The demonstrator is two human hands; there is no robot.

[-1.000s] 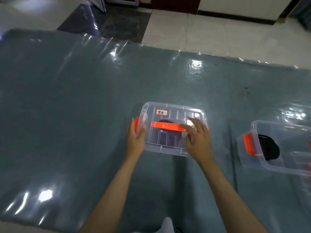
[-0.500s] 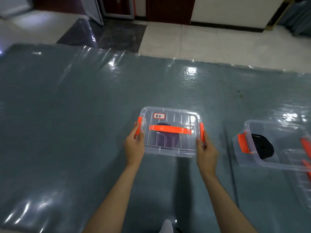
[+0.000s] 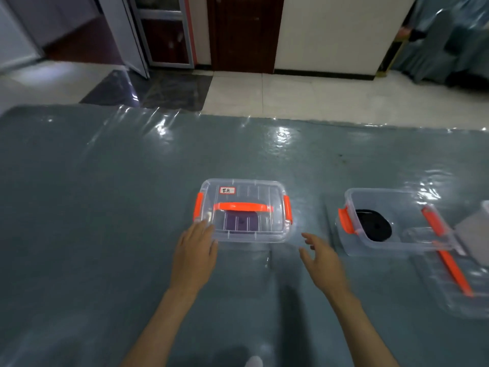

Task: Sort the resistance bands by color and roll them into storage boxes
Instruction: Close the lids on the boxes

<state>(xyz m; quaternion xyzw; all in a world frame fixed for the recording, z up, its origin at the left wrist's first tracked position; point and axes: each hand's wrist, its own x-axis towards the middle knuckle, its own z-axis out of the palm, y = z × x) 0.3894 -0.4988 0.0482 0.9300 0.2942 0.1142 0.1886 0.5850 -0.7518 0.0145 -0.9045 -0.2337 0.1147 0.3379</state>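
A clear storage box (image 3: 264,193) with a closed lid, orange handle and orange side latches stands mid-table. A rolled purple band (image 3: 240,221) shows through its lid. My left hand (image 3: 194,251) lies with straight fingers against the box's near left corner. My right hand (image 3: 321,260) hovers open just right of the box, not touching it. A second clear box (image 3: 391,200) stands open to the right with a rolled black band (image 3: 373,229) inside.
The second box's clear lid (image 3: 455,276) with its orange handle lies at the right edge, partly leaning on that box. A grey object (image 3: 473,231) sits at the far right. The table (image 3: 105,207) has a glossy plastic cover. Tiled floor lies beyond.
Both hands have let go of the side latches of the purple band's box and drawn back toward me. The right hand has come off the box; the left still touches its corner.
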